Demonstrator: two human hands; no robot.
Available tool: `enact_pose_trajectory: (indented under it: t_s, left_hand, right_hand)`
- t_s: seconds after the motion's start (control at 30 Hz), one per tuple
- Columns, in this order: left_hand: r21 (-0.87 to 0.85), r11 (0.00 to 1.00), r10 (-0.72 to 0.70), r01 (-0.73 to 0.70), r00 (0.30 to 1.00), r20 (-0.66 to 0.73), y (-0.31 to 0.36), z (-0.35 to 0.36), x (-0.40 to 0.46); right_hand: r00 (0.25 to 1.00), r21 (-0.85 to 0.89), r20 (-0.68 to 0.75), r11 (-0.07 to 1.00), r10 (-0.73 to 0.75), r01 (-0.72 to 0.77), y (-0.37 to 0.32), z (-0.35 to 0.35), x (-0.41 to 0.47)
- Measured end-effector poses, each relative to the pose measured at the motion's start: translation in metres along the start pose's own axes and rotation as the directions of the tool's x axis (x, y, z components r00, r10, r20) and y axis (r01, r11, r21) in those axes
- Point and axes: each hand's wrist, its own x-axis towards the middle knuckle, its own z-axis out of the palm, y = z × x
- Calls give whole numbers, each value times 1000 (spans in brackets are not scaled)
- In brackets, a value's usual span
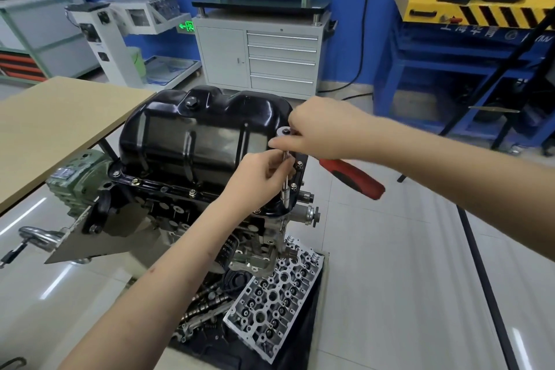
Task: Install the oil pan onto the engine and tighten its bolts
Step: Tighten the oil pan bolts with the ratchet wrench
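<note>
Oil pan (192, 141) sits black and glossy atop the engine (186, 213), upturned on its stand, long axis running from lower left to upper right, up and left of both hands. Flange bolts (135, 181) already seated along the near edge. Further right, left hand (255, 182) pinches the chrome extension bar (286, 177), which stands near upright over the pan's right flange. Just above, right hand (318, 134) grips the head of the ratchet (350, 174), red-and-black handle trailing down to the right, free of any grasp. Hands close together, nearly touching at the tool. Right hand nearer the flange's far end; left nearer the corner under the bar. Socket tip and the bolt beneath hidden behind the left fingers; seated or not, cannot tell. Bolts on the pan's far side out of sight. Likely step: tightening along the right edge.
</note>
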Motion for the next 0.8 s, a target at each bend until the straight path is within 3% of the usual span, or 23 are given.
enact_pose_trajectory:
  t_s: [0.07, 0.13, 0.27, 0.37, 0.47, 0.57, 0.8]
  left_hand:
    - [33, 999, 11, -10, 998, -59, 2, 2, 0]
    - [75, 997, 20, -12, 995, -99, 3, 5, 1]
    - [118, 992, 48, -50, 999, 19, 6, 1, 3]
    - [99, 993, 50, -56, 997, 55, 5, -4, 4]
    - [62, 998, 18, -21, 999, 46, 2, -4, 2]
    - [77, 997, -31, 28, 999, 34, -4, 1, -4]
    - [174, 968, -195, 179, 978, 77, -19, 13, -17]
  right_hand:
    - [999, -36, -22, 998, 48, -49, -2, 3, -1]
    - [1000, -48, 18, 999, -6, 7, 4, -1, 1]
    - [966, 88, 168, 979, -198, 186, 21, -19, 0]
    - [956, 55, 158, 969, -247, 242, 22, -21, 0]
    - [991, -100, 63, 987, -122, 128, 11, -10, 0]
    - [1000, -18, 1, 1000, 15, -15, 1, -2, -5]
    - [999, 73, 34, 997, 1, -3, 3, -4, -4]
